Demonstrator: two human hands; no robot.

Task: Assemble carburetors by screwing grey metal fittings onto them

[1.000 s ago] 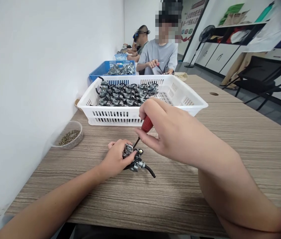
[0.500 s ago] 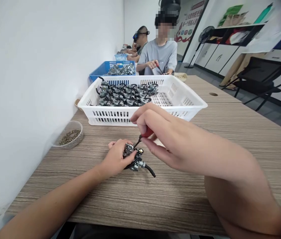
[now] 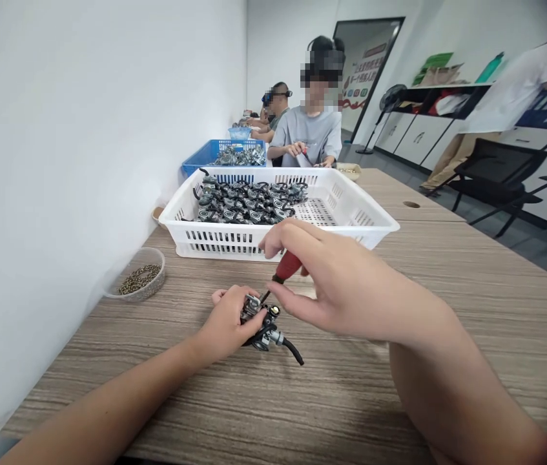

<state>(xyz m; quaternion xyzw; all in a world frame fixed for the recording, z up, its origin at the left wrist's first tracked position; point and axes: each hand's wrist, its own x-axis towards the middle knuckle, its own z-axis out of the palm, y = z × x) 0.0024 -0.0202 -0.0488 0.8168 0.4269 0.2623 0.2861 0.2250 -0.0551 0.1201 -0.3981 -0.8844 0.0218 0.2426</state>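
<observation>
White basket [image 3: 348, 203] just beyond red screwdriver [image 3: 288, 265]

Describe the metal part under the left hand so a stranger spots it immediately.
Find the white basket on the wood-grain table. On its near side, the left hand holds a metal part with a curved black hose. Unlike the similar parts inside the basket, this one is outside, below the red-handled screwdriver in the right hand.
</observation>
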